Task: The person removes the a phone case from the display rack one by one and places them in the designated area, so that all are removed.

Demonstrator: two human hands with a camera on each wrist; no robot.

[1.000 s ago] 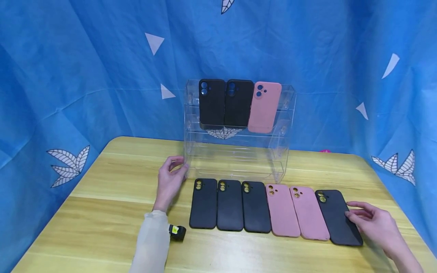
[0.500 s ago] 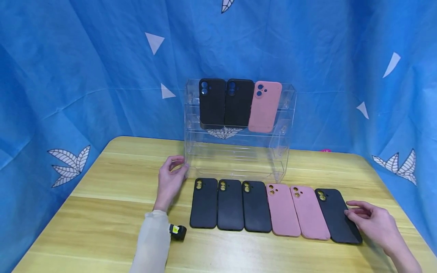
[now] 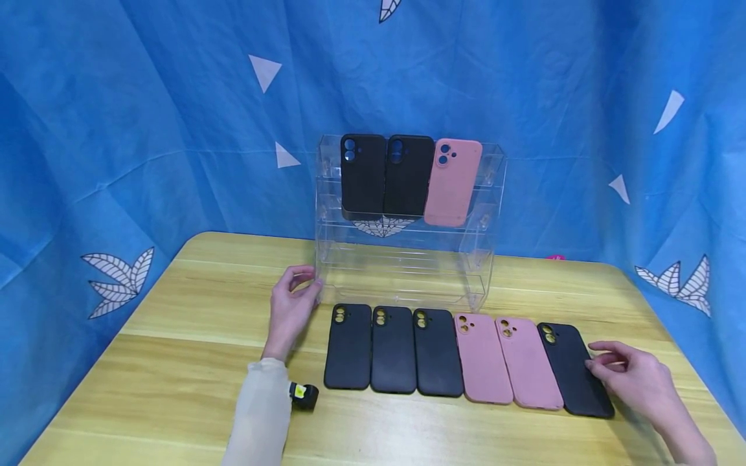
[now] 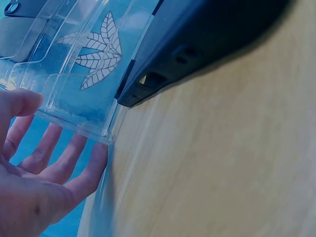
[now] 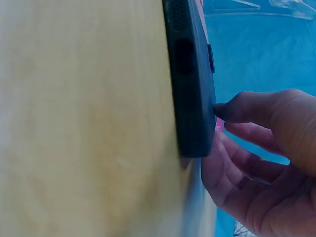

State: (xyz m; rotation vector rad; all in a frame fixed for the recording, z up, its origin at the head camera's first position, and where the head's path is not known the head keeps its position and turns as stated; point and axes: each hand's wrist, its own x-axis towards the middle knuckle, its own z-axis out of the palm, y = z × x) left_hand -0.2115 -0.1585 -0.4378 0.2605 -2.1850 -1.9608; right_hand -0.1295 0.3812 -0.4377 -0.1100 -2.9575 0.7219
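My left hand [image 3: 289, 310] grips the lower left side of a clear acrylic display rack [image 3: 402, 298]; in the left wrist view its thumb laps the front edge while the fingers touch the side. My right hand [image 3: 638, 382] pinches the right edge of a black phone case [image 3: 574, 369], the rightmost in a row lying flat on the table. Seen from the right wrist, the thumb rests on top of this case [image 5: 192, 98] and fingers are at its side. Leftward in the row lie two pink phone cases [image 3: 527, 362] and several black ones [image 3: 393, 349].
On the rack's top tier lean two black cases [image 3: 362, 178] and one pink case [image 3: 453, 181]. A blue patterned cloth [image 3: 175, 97] hangs behind the wooden table [image 3: 175, 362]. A small black camera [image 3: 304, 397] is worn at the left wrist.
My right hand and the lower end of the rightmost black case have shifted slightly left, so the case sits a little straighter. The left hand and rack stay put.
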